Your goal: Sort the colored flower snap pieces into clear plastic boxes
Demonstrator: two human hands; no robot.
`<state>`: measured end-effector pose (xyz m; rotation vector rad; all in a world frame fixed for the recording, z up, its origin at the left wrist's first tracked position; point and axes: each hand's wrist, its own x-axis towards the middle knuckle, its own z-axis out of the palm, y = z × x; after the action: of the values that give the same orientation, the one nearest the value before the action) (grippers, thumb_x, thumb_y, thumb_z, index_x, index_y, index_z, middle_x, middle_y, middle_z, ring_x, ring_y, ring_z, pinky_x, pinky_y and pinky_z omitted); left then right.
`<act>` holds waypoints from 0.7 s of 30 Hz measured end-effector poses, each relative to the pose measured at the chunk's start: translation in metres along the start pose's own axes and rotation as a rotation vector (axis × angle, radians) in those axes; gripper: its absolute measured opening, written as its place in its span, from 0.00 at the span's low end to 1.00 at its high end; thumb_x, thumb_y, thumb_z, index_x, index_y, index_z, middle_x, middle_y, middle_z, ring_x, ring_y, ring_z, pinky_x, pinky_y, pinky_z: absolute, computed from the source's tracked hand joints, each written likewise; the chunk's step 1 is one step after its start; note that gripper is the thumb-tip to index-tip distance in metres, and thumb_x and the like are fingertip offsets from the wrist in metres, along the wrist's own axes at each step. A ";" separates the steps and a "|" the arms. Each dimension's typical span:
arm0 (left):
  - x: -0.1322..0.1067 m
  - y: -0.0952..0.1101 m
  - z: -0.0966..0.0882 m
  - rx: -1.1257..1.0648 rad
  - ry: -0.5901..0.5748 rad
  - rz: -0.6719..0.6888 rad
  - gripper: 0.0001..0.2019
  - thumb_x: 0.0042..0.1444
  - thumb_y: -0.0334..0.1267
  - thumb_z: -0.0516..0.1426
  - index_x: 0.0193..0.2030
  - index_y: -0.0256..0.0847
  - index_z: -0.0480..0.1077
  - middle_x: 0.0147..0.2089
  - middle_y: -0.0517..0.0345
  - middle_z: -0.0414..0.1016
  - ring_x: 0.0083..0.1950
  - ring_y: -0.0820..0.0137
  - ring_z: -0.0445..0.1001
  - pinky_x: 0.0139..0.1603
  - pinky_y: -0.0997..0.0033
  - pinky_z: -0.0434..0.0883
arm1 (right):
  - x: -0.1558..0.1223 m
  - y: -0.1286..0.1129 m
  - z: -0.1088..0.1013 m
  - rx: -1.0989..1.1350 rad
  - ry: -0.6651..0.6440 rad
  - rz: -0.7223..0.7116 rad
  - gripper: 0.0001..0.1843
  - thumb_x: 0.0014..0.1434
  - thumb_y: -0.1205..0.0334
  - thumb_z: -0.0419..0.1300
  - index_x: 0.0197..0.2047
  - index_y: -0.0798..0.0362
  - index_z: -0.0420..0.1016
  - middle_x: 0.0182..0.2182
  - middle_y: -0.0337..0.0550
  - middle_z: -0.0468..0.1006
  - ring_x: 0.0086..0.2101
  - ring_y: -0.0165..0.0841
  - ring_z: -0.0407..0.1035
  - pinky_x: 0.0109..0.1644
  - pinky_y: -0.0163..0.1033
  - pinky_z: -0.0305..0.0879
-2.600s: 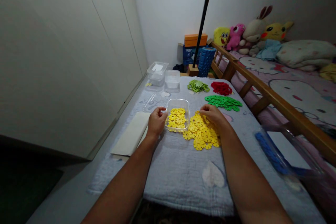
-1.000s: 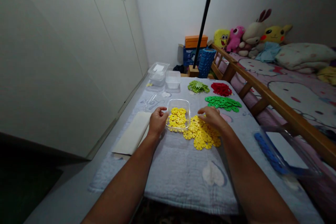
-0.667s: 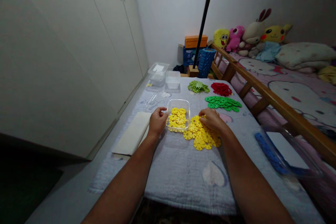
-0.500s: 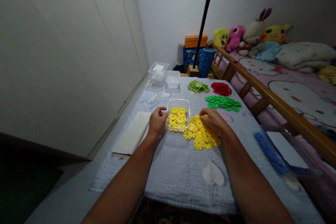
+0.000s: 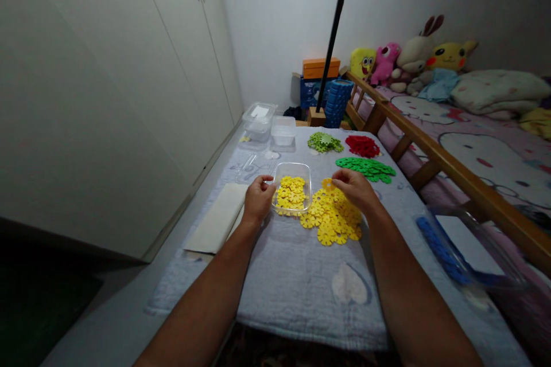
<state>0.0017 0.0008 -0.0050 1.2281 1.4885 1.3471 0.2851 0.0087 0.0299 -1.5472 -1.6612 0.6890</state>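
Note:
My left hand (image 5: 259, 199) grips the left rim of a clear plastic container (image 5: 293, 168). Inside it lie several yellow flower-shaped plastic pieces (image 5: 291, 193). Just right of the container, a loose pile of the same yellow pieces (image 5: 330, 222) spreads over the cloth. Above that pile's far edge, my right hand (image 5: 353, 188) pinches one yellow flower-shaped piece (image 5: 327, 183) between thumb and fingers.
Light green (image 5: 325, 141), red (image 5: 362, 146) and green pieces (image 5: 365, 168) lie in heaps behind. Clear containers (image 5: 283, 129) stand at the back left. A folded cream sheet (image 5: 217, 218) lies left; a lidded box of blue pieces (image 5: 451, 252) sits right, beside the bed rail (image 5: 439, 157).
My right hand has risen slightly from the yellow pile, lifting one piece off it. My left hand has stayed on the container.

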 end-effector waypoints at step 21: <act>0.001 0.002 0.000 -0.005 -0.002 -0.015 0.14 0.48 0.43 0.61 0.41 0.40 0.75 0.23 0.70 0.61 0.25 0.73 0.62 0.29 0.73 0.59 | 0.017 -0.065 0.054 -0.409 -0.061 -0.157 0.10 0.64 0.68 0.61 0.42 0.48 0.83 0.45 0.46 0.87 0.51 0.44 0.73 0.60 0.51 0.58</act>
<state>0.0022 0.0016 -0.0034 1.2121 1.4890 1.3386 0.2036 0.0230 0.0534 -1.6574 -2.0379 0.3276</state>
